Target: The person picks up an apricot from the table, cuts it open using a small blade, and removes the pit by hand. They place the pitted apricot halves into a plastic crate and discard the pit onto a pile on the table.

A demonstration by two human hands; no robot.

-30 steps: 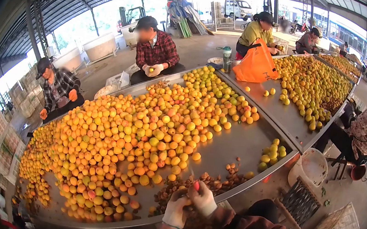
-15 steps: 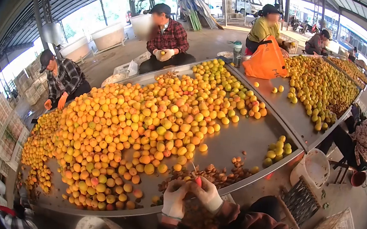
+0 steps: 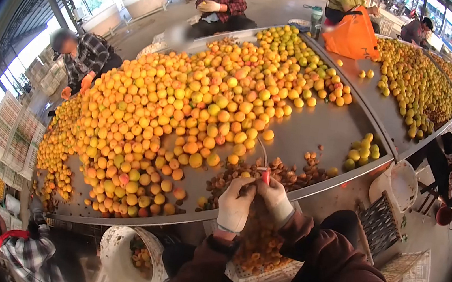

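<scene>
My right hand (image 3: 276,200), in a pale glove, is closed around a red-handled tool (image 3: 266,176) with a thin, curved metal end pointing up. Beside it my left hand (image 3: 235,206), gloved too, has its fingers bent together near the tool's lower end; whatever they hold is hidden. Both hands are above the near edge of the metal table (image 3: 310,192). Just beyond them lies a heap of brown pits and scraps (image 3: 284,174). A large pile of apricots (image 3: 166,116) covers much of the table. Below my hands, a crate (image 3: 256,279) contains opened apricot pieces.
A white bucket (image 3: 109,248) stands at the near left, another bucket (image 3: 400,184) at the right. Greenish fruit (image 3: 363,150) sits in the table's right corner. An orange bag (image 3: 354,35) rests on the neighbouring table. Several people sit around the tables.
The view has tilted downward, bringing more of the crate, white bucket and my sleeves into sight. My hands stay close together, and more of the tool's curved metal end shows.
</scene>
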